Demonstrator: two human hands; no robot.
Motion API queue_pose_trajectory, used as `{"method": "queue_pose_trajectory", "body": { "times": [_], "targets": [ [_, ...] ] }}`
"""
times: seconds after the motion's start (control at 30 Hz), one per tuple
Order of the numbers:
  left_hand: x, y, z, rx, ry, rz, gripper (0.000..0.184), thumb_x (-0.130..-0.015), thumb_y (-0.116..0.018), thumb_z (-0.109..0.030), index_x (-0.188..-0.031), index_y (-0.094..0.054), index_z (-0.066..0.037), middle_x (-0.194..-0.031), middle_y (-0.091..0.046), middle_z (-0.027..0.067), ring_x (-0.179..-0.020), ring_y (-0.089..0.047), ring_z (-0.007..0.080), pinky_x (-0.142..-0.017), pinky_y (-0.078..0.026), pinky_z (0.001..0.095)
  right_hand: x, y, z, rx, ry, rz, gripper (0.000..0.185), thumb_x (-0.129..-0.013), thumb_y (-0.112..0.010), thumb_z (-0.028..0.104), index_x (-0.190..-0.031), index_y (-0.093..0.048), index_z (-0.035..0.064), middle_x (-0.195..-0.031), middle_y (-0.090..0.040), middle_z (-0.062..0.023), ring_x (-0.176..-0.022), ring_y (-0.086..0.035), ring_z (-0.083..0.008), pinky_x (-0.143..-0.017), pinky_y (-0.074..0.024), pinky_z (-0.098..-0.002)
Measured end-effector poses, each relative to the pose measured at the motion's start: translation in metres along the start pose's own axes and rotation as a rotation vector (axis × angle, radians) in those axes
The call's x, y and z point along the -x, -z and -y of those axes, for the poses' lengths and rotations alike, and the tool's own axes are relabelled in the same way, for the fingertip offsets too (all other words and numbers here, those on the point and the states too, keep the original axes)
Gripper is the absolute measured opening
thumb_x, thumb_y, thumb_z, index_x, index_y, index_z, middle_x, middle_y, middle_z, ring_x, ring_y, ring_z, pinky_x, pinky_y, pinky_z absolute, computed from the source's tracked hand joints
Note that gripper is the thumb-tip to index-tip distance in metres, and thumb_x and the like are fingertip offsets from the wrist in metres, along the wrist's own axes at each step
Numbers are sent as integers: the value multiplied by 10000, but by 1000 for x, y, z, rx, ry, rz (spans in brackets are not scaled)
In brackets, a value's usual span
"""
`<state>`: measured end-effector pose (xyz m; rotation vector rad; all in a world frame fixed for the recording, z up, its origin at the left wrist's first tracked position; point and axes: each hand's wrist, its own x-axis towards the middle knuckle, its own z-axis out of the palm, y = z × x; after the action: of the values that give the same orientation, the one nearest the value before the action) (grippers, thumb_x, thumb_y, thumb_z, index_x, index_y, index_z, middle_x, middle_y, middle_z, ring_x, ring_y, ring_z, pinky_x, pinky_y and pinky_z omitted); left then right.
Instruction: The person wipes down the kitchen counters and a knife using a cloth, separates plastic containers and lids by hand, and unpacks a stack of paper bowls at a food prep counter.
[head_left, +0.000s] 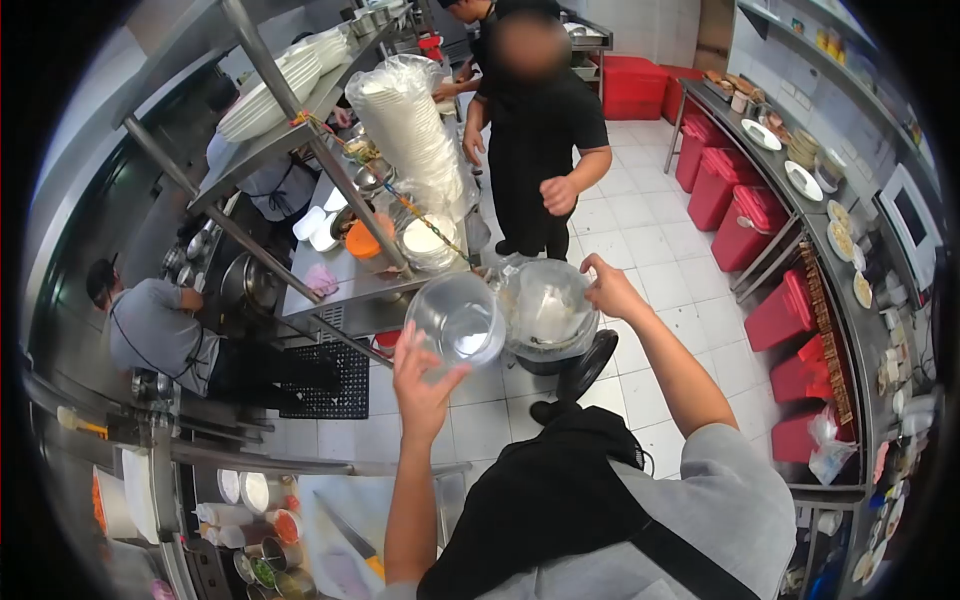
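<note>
Holding a clear plastic tub just left of the lined bin, the person's left hand has thumb and fingers clamped on the tub's near side, and the tub is tilted. The right hand is at the bin's right edge, fingertips by the clear liner; from where I stand I cannot tell whether they are pinched on it or only resting there. A round black lid leans just beside the bin, on its near right side.

Someone in black stands beyond the bin. Beyond it to the left, a tall white stack is wrapped in clear plastic, with an orange-topped tub nearer the bin. Well to the bin's left, a person in grey stands side-on.

Right of the bin, red tubs line up under a long counter; farther right of it is a monitor, its screen unreadable from here. Bottles on a shelf beyond and right of the bin are too small for any label to be read. On the bin's near left, a yellow-handled knife lies on a white board
</note>
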<state>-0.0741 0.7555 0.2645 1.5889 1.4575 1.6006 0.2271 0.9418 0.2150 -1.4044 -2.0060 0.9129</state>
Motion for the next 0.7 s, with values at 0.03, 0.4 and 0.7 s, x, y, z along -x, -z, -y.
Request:
{"method": "queue_pose_trajectory", "body": {
  "times": [0.03, 0.4, 0.7],
  "targets": [
    [-13, -13, 0, -158, 36, -19, 408, -651, -811, -230, -779, -500, 0, -1347, -356, 208, -1193, -439, 309, -895, -444, 397, -10, 4, -3, 11, -20, -43, 190, -676, -596, 19, -860, -550, 2, -640, -618, -154, -562, -629, -236, -560, -496, -340],
    [-102, -86, 29, -344, 164, 55, 326, -740, -739, -233, -834, -523, -8, -1368, -316, 242, -1132, -486, 326, -815, -479, 389, -92, 39, -35, 87, -148, -60, 134, -701, -600, 82, -750, -661, -26, -569, -626, -140, -536, -649, -207, -585, -536, -301],
    [-100, -89, 66, -355, 208, -40, 363, -727, -739, -279, -836, -534, 0, -1349, -342, 246, -1044, -536, 345, -791, -477, 355, -156, 31, -82, 1, -219, -17, 116, -698, -589, 47, -722, -627, -60, -565, -607, -131, -470, -610, -182, -459, -511, -297]
  ]
}}
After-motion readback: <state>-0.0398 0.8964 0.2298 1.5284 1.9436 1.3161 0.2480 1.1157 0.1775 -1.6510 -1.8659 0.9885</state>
